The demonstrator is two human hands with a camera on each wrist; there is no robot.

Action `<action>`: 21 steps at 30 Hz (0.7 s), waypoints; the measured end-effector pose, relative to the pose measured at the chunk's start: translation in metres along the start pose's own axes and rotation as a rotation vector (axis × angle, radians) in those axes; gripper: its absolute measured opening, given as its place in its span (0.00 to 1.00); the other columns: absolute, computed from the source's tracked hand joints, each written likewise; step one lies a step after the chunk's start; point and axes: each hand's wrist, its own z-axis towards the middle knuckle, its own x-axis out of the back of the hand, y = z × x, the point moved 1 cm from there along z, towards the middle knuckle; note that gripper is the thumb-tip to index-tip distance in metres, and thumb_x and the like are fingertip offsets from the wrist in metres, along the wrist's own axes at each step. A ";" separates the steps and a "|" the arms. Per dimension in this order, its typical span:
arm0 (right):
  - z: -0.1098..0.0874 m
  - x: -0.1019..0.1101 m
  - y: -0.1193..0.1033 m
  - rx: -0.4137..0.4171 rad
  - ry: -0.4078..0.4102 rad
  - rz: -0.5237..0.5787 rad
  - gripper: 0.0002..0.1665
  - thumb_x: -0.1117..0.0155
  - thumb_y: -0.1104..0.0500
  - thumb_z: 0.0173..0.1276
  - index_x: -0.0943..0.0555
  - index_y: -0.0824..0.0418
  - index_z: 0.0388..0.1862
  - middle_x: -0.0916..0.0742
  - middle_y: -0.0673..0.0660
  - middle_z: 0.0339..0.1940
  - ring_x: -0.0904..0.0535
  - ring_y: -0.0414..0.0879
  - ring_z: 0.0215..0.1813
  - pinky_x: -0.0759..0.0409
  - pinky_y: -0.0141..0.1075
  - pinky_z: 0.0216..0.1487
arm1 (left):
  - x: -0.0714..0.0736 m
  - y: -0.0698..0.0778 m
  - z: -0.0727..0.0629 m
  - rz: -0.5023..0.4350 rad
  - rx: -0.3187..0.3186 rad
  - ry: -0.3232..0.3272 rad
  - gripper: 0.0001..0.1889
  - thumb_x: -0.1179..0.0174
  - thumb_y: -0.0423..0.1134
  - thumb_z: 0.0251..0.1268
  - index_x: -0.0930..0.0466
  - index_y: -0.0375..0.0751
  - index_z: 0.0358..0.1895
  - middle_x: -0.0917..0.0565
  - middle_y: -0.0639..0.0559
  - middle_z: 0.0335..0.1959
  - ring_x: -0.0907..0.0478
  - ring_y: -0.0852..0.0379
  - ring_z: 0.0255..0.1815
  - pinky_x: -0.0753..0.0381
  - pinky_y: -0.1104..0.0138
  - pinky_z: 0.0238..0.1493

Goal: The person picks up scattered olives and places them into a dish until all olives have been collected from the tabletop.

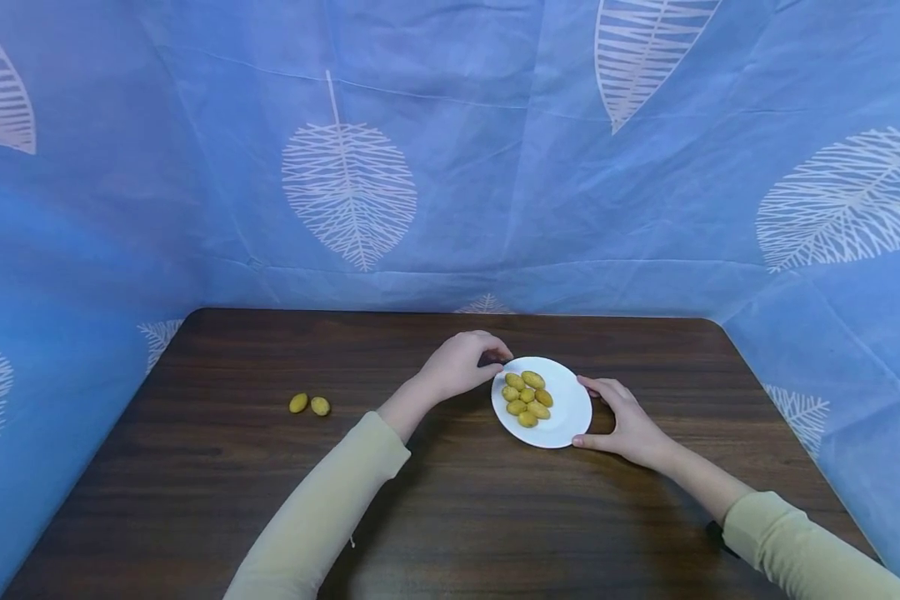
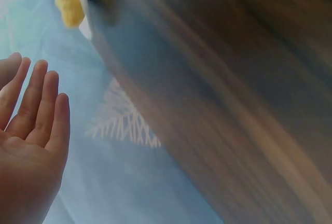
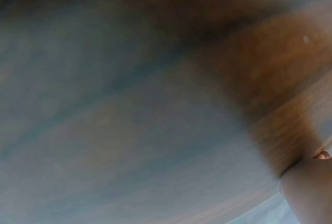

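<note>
A white plate (image 1: 566, 407) carries several small, oval, yellow fruits (image 1: 525, 398), grouped on its left half; their exact kind is unclear. My right hand (image 1: 630, 429) grips the plate's right rim, thumb at the near side and fingers at the far side. At the upper left rim is my left hand (image 1: 461, 365), its fingers loosely extended; contact with the plate is hard to tell. In the left wrist view, that hand (image 2: 33, 146) shows its palm and relaxed fingers, with the yellow fruits (image 2: 68, 3) at the top. The right wrist view barely catches the right hand (image 3: 308, 185).
Two more yellow fruits (image 1: 309, 404) lie close together on the left part of the dark wooden table (image 1: 232, 492). Behind and beside the table hangs a blue cloth (image 1: 480, 183) with white leaf patterns. Both sleeves are pale yellow.
</note>
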 end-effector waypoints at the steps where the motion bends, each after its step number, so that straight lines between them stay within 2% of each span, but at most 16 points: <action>1: 0.000 0.000 0.000 0.003 0.001 0.001 0.58 0.13 0.51 0.57 0.34 0.67 0.80 0.24 0.67 0.70 0.29 0.63 0.70 0.26 0.54 0.65 | 0.003 -0.002 -0.004 0.001 0.002 0.011 0.12 0.36 0.37 0.78 0.12 0.44 0.59 0.11 0.50 0.57 0.15 0.53 0.58 0.16 0.59 0.63; 9: 0.000 0.001 0.001 0.022 0.014 -0.001 0.58 0.13 0.52 0.57 0.33 0.68 0.80 0.23 0.68 0.70 0.28 0.63 0.69 0.26 0.44 0.64 | 0.027 -0.012 -0.032 0.003 -0.007 0.089 0.12 0.34 0.35 0.76 0.12 0.43 0.57 0.11 0.49 0.55 0.14 0.52 0.56 0.15 0.57 0.61; 15: -0.001 0.001 0.000 0.025 0.010 -0.005 0.58 0.13 0.52 0.57 0.33 0.69 0.80 0.23 0.69 0.70 0.28 0.64 0.69 0.25 0.48 0.63 | 0.044 -0.021 -0.054 0.047 0.019 0.114 0.11 0.33 0.34 0.75 0.11 0.43 0.56 0.10 0.49 0.53 0.13 0.52 0.55 0.15 0.56 0.61; 19: -0.001 0.000 -0.002 0.024 0.009 -0.010 0.57 0.13 0.51 0.57 0.33 0.69 0.79 0.23 0.68 0.70 0.28 0.64 0.70 0.26 0.51 0.64 | 0.053 -0.031 -0.071 0.039 0.047 0.137 0.12 0.34 0.34 0.75 0.12 0.42 0.57 0.10 0.49 0.54 0.13 0.51 0.56 0.14 0.54 0.61; 21: 0.000 0.000 -0.003 0.025 0.013 -0.006 0.57 0.13 0.52 0.57 0.33 0.69 0.79 0.23 0.68 0.69 0.28 0.64 0.69 0.26 0.49 0.63 | 0.058 -0.036 -0.080 0.030 0.060 0.149 0.12 0.34 0.34 0.75 0.12 0.41 0.57 0.10 0.48 0.54 0.13 0.50 0.56 0.14 0.53 0.62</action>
